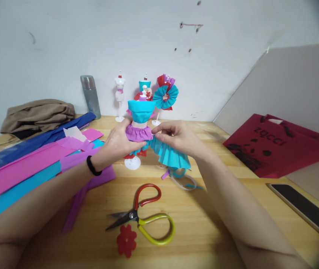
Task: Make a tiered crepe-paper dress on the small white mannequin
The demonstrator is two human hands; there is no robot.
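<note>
A small dress-form mannequin [141, 112] stands upright in front of me, dressed in a blue paper top and a purple ruffle. My left hand [117, 140] is wrapped around it from the left, thumb across the front below the purple ruffle [139, 133]. From the right, my right hand [173, 136] pinches the end of a pleated blue crepe-paper strip [173, 155] at the ruffle's edge. The strip's loose end hangs down to the right. Some blue and red paper shows under the left hand, above the white base [132, 163].
Open scissors [131, 215] lie in front, beside a red paper flower [126, 240]. Crepe-paper sheets [30, 160] and a brown cloth [37, 115] lie left. Behind are a bottle [90, 96] and several mannequins [119, 94]. A red bag [282, 147] and phone [302, 209] are right.
</note>
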